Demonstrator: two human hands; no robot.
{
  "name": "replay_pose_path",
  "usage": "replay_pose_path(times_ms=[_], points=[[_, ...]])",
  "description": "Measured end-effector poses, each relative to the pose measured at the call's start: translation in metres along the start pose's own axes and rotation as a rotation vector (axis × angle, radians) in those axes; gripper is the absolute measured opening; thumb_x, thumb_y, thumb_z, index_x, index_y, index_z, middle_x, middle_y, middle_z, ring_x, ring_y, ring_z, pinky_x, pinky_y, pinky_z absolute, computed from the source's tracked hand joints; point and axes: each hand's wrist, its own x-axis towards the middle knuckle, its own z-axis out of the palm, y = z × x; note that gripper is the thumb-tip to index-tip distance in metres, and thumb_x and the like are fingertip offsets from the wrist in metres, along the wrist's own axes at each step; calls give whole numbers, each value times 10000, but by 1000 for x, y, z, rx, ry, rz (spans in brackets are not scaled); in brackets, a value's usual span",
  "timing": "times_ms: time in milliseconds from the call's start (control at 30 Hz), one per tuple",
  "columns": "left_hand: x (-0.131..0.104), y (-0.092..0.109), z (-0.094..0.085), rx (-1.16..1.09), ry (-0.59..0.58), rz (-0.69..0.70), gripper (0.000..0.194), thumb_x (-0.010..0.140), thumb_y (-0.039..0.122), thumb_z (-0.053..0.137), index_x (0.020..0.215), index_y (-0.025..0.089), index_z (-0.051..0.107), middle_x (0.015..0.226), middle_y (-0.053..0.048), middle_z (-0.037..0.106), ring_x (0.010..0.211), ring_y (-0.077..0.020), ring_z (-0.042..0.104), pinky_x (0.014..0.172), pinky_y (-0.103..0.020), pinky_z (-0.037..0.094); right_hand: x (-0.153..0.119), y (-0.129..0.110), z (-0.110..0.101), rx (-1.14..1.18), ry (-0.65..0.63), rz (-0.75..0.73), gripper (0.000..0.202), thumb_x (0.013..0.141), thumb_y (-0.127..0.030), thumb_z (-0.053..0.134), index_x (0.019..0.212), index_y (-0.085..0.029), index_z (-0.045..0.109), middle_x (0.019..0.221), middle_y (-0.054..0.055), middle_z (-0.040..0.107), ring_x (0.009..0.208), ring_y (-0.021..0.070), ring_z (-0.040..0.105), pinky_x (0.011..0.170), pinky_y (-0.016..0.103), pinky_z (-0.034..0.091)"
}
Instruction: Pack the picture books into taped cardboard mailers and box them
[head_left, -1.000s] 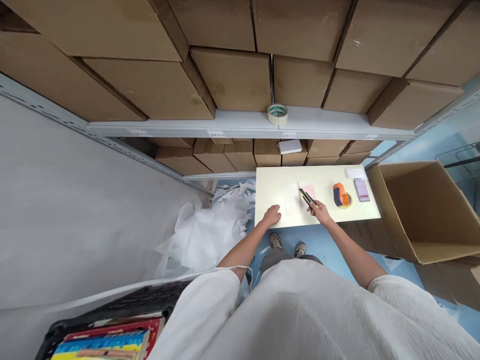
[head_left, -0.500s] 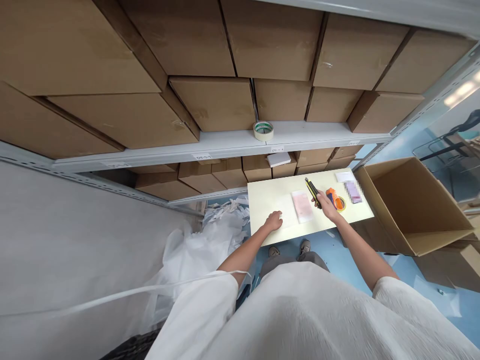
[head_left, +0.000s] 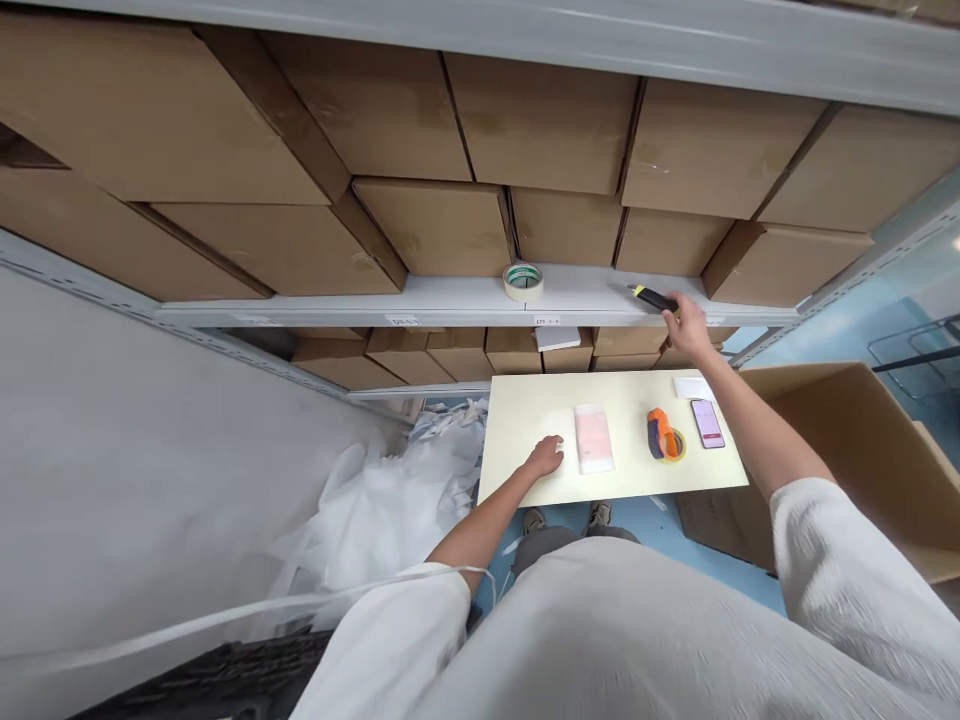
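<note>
My right hand (head_left: 685, 325) is closed around a black and yellow utility knife (head_left: 655, 298), raised in front of the shelf edge with the tip pointing left. My left hand (head_left: 546, 457) lies on the pale yellow tabletop (head_left: 517, 420), fingers outstretched and nothing visible in them. Just right of that hand is a flat packet (head_left: 594, 438), pink in the middle with whitish ends. Farther right sits an orange and dark blue tape dispenser (head_left: 660, 436) with a roll of tape.
A phone (head_left: 707, 424) and a white slip (head_left: 691, 387) lie at the table's right. A tape roll (head_left: 523, 283) rests on the shelf (head_left: 465, 297), before stacked cartons (head_left: 570, 135). Right stands an open carton (head_left: 832, 420); white wrapping (head_left: 375, 500) heaps on the left.
My right hand has lifted the utility knife from above the table up and right to the shelf edge. My left hand stays on the tabletop. The view has tilted upward.
</note>
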Motion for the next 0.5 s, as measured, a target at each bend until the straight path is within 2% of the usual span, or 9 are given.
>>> replay_pose_path(times_ms=[100, 200, 367, 500], points=[[3, 3, 7, -28, 9, -51, 491, 949, 207, 553, 1432, 172, 639, 1578, -154, 604, 1440, -284, 601, 1193, -389, 476, 36, 23, 8, -40, -53, -65, 412, 1008, -352, 455, 1365, -218, 612, 1267, 159, 696, 1192, 366, 573, 1098, 568, 405], [7, 7, 13, -44, 24, -75, 477, 947, 208, 564, 1415, 181, 649, 1559, -148, 623, 1429, -288, 610, 1206, -401, 471, 52, 37, 16, -43, -98, -119, 381, 983, -302, 458, 1318, -239, 628, 1279, 155, 692, 1216, 366, 556, 1114, 585, 370], [14, 18, 19, -64, 88, -78, 453, 931, 162, 565, 1368, 197, 676, 1519, -129, 655, 1429, -277, 609, 1238, -412, 454, 56, 44, 20, 13, -131, -137, 391, 958, -249, 459, 1309, -240, 630, 1325, 146, 686, 1272, 349, 546, 1142, 595, 347], [19, 23, 23, -112, 153, -59, 457, 914, 115, 545, 1343, 176, 690, 1480, -131, 675, 1409, -267, 620, 1251, -412, 448, 44, 34, 13, 58, 18, -200, 316, 966, -252, 497, 1234, -261, 665, 1400, 134, 650, 1359, 352, 516, 1165, 610, 331]])
